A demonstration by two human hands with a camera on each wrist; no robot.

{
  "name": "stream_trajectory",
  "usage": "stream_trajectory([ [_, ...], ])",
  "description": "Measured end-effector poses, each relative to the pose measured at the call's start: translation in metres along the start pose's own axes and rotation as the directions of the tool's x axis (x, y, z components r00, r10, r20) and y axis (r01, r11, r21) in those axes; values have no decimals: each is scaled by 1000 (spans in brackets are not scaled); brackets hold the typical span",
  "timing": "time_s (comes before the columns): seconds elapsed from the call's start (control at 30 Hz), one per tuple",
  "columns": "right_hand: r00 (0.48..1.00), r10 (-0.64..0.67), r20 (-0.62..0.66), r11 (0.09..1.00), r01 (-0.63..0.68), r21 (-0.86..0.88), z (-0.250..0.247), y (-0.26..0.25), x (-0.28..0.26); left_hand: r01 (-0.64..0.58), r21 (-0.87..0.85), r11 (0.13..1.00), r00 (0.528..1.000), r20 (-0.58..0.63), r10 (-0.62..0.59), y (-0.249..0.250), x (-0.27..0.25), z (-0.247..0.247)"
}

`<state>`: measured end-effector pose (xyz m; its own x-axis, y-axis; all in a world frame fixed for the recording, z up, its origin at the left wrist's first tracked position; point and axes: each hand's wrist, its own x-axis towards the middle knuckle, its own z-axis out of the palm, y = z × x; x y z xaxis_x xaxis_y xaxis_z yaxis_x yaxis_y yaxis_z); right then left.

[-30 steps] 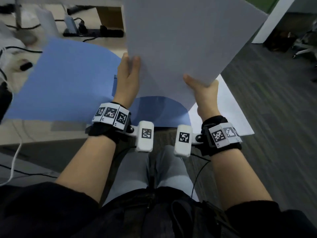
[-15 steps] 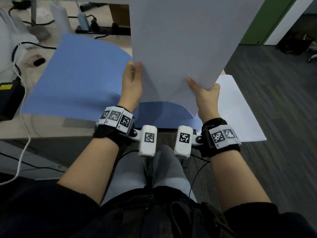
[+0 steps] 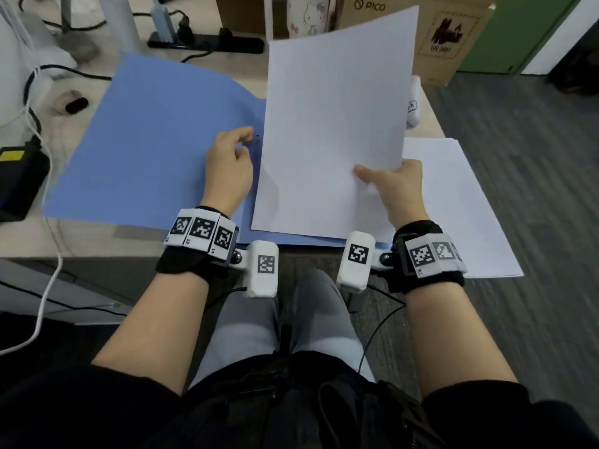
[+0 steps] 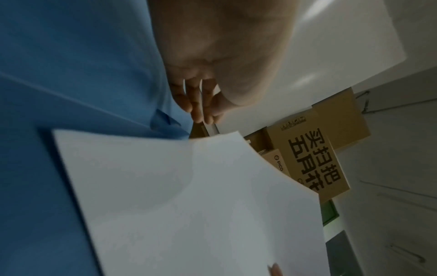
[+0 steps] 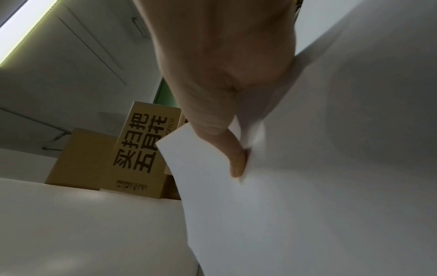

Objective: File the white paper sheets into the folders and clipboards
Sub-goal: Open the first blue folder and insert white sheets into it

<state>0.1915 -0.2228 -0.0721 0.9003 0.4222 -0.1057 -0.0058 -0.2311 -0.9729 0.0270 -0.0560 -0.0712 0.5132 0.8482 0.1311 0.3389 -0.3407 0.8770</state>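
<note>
An open blue folder (image 3: 146, 140) lies flat on the desk. A white paper sheet (image 3: 334, 124) leans over the folder's right half, its near edge down by the desk's front. My right hand (image 3: 395, 186) pinches that sheet at its lower right, thumb (image 5: 234, 158) on top, other fingers hidden beneath. My left hand (image 3: 231, 160) hovers over the folder just left of the sheet's edge, fingers (image 4: 196, 104) loosely curled and holding nothing. The left wrist view shows the folder (image 4: 71, 65) and sheet (image 4: 177, 205) close up. More white sheets (image 3: 453, 205) lie stacked to the right.
A black power strip (image 3: 207, 40) and cables run along the desk's back. Cardboard boxes (image 3: 447, 37) stand behind. A black device (image 3: 19, 183) sits at the left edge. A small white object (image 3: 413, 105) peeks out behind the sheet. The desk's front edge (image 3: 81, 234) is near my wrists.
The sheet has come down from upright in front of me onto the folder's right half. My left hand has let go of it and moved left; the right hand still holds it.
</note>
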Motion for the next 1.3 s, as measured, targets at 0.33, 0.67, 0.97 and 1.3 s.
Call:
stream_trajectory([
  [0.33,991,135,11,979,-132,-154,16,16,10,-36,281,959,994,108,6,-23,-1,1],
  [0.67,993,115,0,963,-112,-246,21,14,10,22,257,966,977,197,-75,-41,-3,-4],
  [0.97,998,65,-23,917,-69,-392,27,16,15,1,254,967,975,216,-58,-41,-6,-6],
  [1.3,999,-46,11,776,43,-629,33,5,-3,-170,546,821,948,318,-16,-38,-9,1],
])
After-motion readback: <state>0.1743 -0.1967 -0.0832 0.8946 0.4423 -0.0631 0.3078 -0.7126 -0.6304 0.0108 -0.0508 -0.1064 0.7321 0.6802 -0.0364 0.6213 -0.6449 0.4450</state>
